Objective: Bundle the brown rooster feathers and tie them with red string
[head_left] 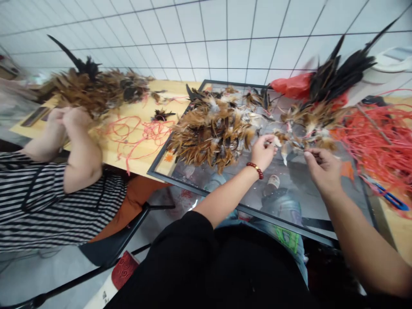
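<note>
My left hand [264, 151], with a dark red bead bracelet at the wrist, pinches a small white and brown feather piece [276, 141] over the glass tabletop. My right hand [322, 166] is closed near the brown feathers [312, 122] on the right side of the glass; what its fingertips hold is too small to make out. A large heap of brown feathers [214, 128] lies left of my left hand. Long black feathers [343, 77] rest on a red plastic bag [296, 85] behind my right hand.
Red plastic string [383, 141] is piled at the right, near blue-handled scissors [391, 196]. At the left, a person in a striped top [58, 201] works beside another feather heap [93, 90]. Loose pink string [138, 133] lies on the wooden table. A tiled wall [225, 38] stands behind.
</note>
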Tool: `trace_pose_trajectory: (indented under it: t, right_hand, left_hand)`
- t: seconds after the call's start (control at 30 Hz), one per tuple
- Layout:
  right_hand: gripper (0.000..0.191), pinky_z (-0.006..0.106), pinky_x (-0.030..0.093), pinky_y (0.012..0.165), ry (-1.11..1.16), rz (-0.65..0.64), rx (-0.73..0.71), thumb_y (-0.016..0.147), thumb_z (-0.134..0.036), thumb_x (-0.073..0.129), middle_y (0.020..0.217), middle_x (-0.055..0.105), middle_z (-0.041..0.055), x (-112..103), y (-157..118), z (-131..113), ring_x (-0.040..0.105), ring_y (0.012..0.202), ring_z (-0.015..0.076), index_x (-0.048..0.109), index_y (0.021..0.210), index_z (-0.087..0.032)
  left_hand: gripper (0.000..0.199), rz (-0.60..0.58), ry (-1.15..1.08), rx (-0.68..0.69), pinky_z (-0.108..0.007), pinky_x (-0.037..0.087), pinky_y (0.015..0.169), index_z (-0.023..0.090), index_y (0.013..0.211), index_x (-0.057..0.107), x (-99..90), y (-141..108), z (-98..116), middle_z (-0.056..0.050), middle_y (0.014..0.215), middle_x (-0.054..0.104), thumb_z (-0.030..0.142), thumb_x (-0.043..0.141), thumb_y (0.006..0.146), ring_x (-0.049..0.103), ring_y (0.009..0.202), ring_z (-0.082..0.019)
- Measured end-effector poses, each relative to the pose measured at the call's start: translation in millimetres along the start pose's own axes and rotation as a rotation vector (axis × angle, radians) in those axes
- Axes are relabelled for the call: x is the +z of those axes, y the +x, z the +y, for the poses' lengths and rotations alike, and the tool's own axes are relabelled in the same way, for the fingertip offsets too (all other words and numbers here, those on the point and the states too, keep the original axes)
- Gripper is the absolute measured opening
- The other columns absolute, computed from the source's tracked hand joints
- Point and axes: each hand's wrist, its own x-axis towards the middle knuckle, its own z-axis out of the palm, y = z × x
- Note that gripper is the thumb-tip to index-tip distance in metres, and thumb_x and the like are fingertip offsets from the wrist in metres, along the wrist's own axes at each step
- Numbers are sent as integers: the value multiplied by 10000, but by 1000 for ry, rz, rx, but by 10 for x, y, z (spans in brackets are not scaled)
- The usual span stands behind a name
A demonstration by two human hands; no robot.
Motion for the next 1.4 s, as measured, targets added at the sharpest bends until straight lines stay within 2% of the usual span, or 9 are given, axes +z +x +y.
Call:
trace_pose_trajectory:
  t: [0.1,0.27,0.4,0.63,0.8,0.93,1.07,1.23,1.4]
  right_hand:
    - [291,456,452,647,-118,-33,-58,853,-551,664,696,638,99,44,38,-19,550,619,252,709,847,-264]
    - [426,492,501,830,-417,-104,-215,834,-634,668,848,702,140,204,38,-170,654,873,336,724,881,-215]
    - [289,428,490,813,-508,-177,-175,906,-455,581,848,696,114,276,5,-163,652,853,291,708,884,-197]
    - [173,467,488,822,-464,-185,-147,916,-337,471,889,708,142,223,-33,-65,651,884,326,587,828,-242]
    - [131,485,522,811,-263,-90,-104,920,-355,449,834,688,104,194,-77,-145,661,839,315,486,807,-301]
    - [144,479,542,746,-169,-88,-66,932,-409,467,769,674,82,168,-101,-217,667,754,309,507,825,-321]
    - [166,470,549,686,-124,-72,-34,936,-448,477,734,669,65,156,-106,-271,670,691,300,523,832,-326]
    - [195,461,557,665,-93,-97,-20,930,-464,504,713,677,58,149,-96,-331,670,659,285,543,811,-316]
    - [190,462,589,784,-52,-89,-25,940,-454,560,831,755,69,166,-86,-298,730,801,282,645,867,-300]
  left_hand:
    - [249,-11,-21,-12,-179,505,615,143,1054,670,-7,-2,0,-63,1137,705,3,531,902,603,625,-26]
    - [224,-17,24,19,-178,485,597,140,1027,676,-5,-14,11,-53,1116,698,6,553,896,596,614,-25]
    - [218,3,-18,-6,-187,485,601,146,1012,679,-16,-20,28,-34,1036,706,9,569,883,597,611,-34]
    - [183,31,-46,-14,-193,512,627,152,1009,680,-62,-39,4,-9,887,693,50,613,872,625,626,-51]
    - [191,-4,70,18,-201,532,631,173,1029,694,-95,-70,-50,-57,1051,715,92,604,881,648,672,-66]
    - [168,-114,309,241,-317,586,856,226,989,766,-84,-138,-73,-93,1107,740,160,692,853,685,889,-162]
    - [155,-251,407,266,-357,584,808,246,984,803,-35,-187,-71,-100,1064,758,266,750,840,668,789,-178]
    - [149,-261,363,254,-337,565,826,252,807,794,-9,-176,-47,-68,909,762,185,678,873,698,857,-190]
    - [133,-222,344,274,-304,529,772,207,759,750,-26,-129,-46,-59,835,735,172,677,864,667,795,-168]
